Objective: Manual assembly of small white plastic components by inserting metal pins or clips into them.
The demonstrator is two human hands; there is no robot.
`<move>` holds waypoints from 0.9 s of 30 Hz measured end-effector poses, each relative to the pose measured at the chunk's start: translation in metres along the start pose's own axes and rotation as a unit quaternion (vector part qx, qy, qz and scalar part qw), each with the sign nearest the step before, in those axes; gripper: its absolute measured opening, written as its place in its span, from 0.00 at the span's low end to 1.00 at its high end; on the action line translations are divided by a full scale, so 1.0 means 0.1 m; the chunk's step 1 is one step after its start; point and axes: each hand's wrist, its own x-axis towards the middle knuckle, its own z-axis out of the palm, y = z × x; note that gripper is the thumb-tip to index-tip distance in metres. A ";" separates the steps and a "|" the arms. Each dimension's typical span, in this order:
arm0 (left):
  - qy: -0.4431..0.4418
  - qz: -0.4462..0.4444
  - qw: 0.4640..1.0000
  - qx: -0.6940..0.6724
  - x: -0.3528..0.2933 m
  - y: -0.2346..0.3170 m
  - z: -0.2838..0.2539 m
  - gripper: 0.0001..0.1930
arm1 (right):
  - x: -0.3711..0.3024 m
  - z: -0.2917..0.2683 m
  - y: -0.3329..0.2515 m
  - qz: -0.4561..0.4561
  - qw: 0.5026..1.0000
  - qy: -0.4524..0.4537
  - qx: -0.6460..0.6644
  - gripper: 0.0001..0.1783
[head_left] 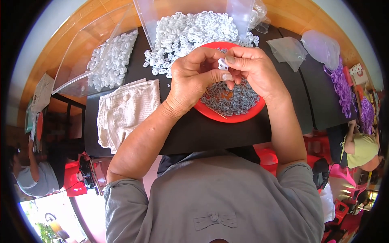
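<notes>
Together, the left hand [188,79] and right hand [259,69] pinch a small white plastic fitting [222,64], round-edged and pierced with dark holes, above the red plate [257,108] toward its 12 o'clock.

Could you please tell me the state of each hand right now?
Left hand: closed, holding a small white piece.
Right hand: closed, thumb at the same piece; anything else inside its grip is hidden.

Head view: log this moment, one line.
right hand: pinching small white holed plastic piece | left hand: at it, contact unclear | below: round red plastic dish of slender grey pieces
</notes>
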 end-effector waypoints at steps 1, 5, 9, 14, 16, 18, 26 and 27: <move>-0.002 0.006 1.000 0.002 0.00 0.00 -0.01 0.13 | 0.00 0.00 0.00 0.000 1.000 -0.004 -0.003 0.13; -0.001 -0.037 0.999 -0.018 0.00 0.06 -0.02 0.13 | -0.01 -0.01 0.02 -0.006 1.000 -0.018 -0.017 0.14; 0.006 -0.054 0.998 -0.041 -0.01 0.07 -0.02 0.10 | -0.02 0.01 0.05 0.007 0.999 -0.037 0.021 0.14; 0.006 -0.051 0.996 -0.067 -0.02 0.08 -0.04 0.09 | -0.01 0.04 0.07 0.007 0.998 -0.039 0.053 0.13; 0.015 -0.065 0.996 -0.061 -0.03 0.06 -0.05 0.11 | 0.00 0.03 0.09 -0.001 0.996 -0.061 0.062 0.13; 0.006 -0.062 0.996 -0.063 -0.01 0.04 -0.09 0.11 | 0.00 0.05 0.10 0.004 0.995 -0.063 0.081 0.13; 0.025 -0.026 0.996 -0.077 -0.01 0.01 0.03 0.10 | 0.03 0.02 0.12 -0.011 0.997 -0.029 0.064 0.13; 0.020 -0.018 0.999 -0.043 -0.01 0.02 0.04 0.10 | 0.03 0.00 0.12 -0.021 0.997 -0.037 0.057 0.13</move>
